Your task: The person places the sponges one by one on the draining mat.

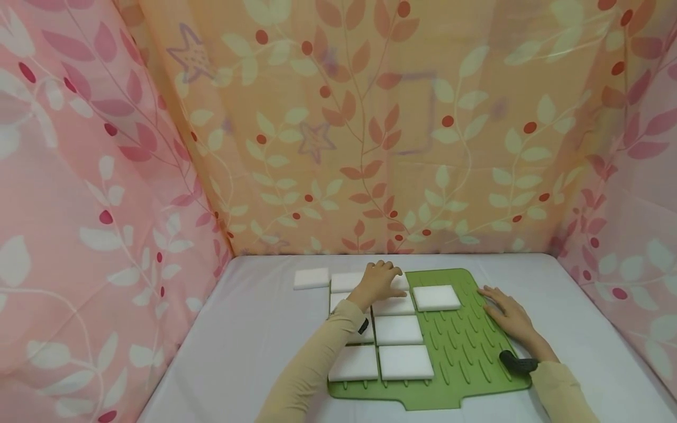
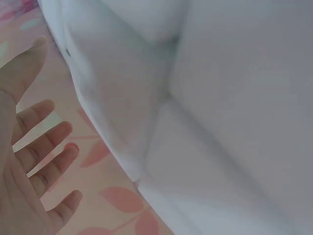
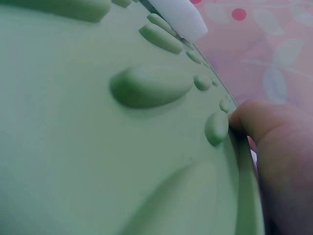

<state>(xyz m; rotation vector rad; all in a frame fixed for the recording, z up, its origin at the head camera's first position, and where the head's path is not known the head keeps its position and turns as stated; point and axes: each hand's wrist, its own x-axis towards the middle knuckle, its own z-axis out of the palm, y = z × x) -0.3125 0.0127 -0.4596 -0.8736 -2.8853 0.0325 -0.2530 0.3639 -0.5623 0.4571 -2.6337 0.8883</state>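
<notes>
White rectangular sponge-like blocks [image 1: 398, 330] lie in rows on the left part of a green ribbed mat [image 1: 460, 352]. My left hand [image 1: 378, 286] is over the blocks near the far end, partly covering some of them. In the left wrist view, the left hand [image 2: 29, 166] has its fingers spread apart, with nothing in the palm. One block [image 1: 436, 298] sits to the right of that hand, starting a third column. Along the mat's right edge rests my right hand [image 1: 512, 317], and its thumb [image 3: 264, 122] touches the rim in the right wrist view.
Another white block [image 1: 311, 278] lies at the far left, beside the rows. Everything stands on a white-covered table [image 1: 254, 329]. A patterned curtain [image 1: 359, 135] rises behind the table's back edge, with more curtain [image 1: 106, 194] at the sides.
</notes>
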